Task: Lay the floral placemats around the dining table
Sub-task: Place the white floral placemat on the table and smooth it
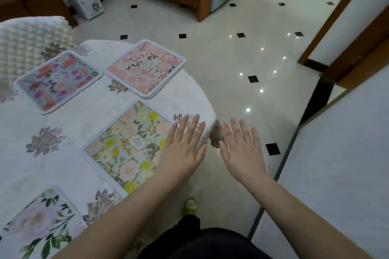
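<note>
Placemats lie around the table [189,90], the yellow mat [128,147] under the flat left hand [181,153], right hand [242,153] open and empty; she should press lightly and square it to the edge.

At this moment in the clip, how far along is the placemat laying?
Four spots show mats: the blue placemat, the pink placemat, which seems to sit on another mat, the yellow placemat and the white placemat. The left hand lies flat over the yellow one's edge; the right hand hovers open off the table. Left: possibly that extra mat, and unseen table parts.
</note>
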Available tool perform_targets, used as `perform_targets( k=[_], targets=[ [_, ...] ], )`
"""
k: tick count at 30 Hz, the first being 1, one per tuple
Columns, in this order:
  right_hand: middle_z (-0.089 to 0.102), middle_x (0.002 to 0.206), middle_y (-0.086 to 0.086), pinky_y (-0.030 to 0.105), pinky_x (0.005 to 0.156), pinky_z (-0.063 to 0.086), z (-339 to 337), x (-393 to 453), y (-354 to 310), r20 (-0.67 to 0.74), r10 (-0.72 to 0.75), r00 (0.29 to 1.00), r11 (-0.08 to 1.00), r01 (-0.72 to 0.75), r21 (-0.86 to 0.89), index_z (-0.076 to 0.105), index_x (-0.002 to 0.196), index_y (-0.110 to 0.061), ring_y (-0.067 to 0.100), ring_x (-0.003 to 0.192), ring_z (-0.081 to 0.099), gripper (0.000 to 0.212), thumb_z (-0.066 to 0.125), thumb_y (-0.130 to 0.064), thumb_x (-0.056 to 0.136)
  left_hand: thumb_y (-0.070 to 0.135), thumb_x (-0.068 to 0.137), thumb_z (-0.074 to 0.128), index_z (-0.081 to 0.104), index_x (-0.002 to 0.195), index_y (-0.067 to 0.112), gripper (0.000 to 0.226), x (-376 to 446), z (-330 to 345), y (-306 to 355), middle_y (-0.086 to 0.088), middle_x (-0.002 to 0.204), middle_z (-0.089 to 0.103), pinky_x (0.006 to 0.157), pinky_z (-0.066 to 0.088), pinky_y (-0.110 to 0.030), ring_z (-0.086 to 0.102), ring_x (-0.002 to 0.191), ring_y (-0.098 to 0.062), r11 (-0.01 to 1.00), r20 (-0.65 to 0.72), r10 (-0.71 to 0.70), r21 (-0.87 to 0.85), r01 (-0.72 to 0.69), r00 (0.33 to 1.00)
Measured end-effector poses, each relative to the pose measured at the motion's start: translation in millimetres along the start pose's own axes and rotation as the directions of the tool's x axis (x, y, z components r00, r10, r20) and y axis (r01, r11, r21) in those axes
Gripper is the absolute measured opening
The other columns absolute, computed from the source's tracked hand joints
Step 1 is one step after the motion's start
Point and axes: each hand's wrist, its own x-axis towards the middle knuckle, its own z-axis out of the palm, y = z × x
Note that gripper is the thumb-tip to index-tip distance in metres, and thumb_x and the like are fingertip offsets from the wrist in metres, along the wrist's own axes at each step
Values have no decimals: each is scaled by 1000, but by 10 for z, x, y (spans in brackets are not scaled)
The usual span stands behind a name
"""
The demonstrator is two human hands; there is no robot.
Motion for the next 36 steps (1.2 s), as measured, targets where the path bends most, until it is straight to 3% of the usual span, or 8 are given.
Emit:
perform_targets(
  k=[4,8,11,15,22,28,36],
  targets=[
    [9,166,1,42,121,-7,-14,282,129,23,49,999,998,-48,-37,13,158,-23,21,153,2,61,13,-47,102,52,100,20,31,156,20,65,405,83,-115,-5,164,25,123,17,-48,19,152,-29,998,107,17,-61,-11,994],
    [7,166,1,42,121,-8,-54,517,201,24,93,995,994,-91,-61,10,158,-24,21,153,-1,63,8,-49,100,60,97,7,6,159,26,71,783,165,-186,2,166,-4,122,-14,-41,-15,151,-24,996,124,54,-82,-44,991],
    [3,167,1,41,121,-8,-82,650,298,23,115,993,993,-114,-42,3,158,-25,21,153,-4,68,-3,-52,96,61,99,7,-4,159,28,69,1070,210,-174,3,164,-14,115,-28,-39,-27,147,-22,995,122,94,-47,-88,988],
    [0,167,0,40,120,-11,-93,818,477,21,182,983,983,-181,-25,0,158,-25,20,153,-6,66,-1,-51,97,59,102,20,-1,160,28,68,1407,237,-79,5,165,-12,116,-27,-40,-24,148,-20,988,128,147,-66,-140,981],
    [0,167,1,42,123,-6,-71,1237,972,35,176,984,984,-177,30,5,159,-23,21,153,-4,62,21,-46,104,60,92,-4,-13,157,28,73,1993,399,211,5,164,-21,114,-28,-38,-25,150,-22,987,159,154,-66,-145,975],
    [-17,164,-2,42,122,-11,-26,1743,1614,72,136,988,989,-140,54,-9,157,-26,19,152,-16,63,11,-49,102,60,96,1,-9,158,26,72,2630,545,587,4,166,-16,120,-16,-41,-19,152,-22,994,160,100,-64,-91,982],
    [-30,160,0,42,122,-12,-107,2347,2437,98,75,992,992,-84,92,-25,151,-26,19,150,-22,65,7,-51,101,59,98,3,-18,156,28,69,3358,559,1147,6,162,-25,116,-27,-37,-32,146,-15,998,138,35,-61,-27,990]
  ],
)
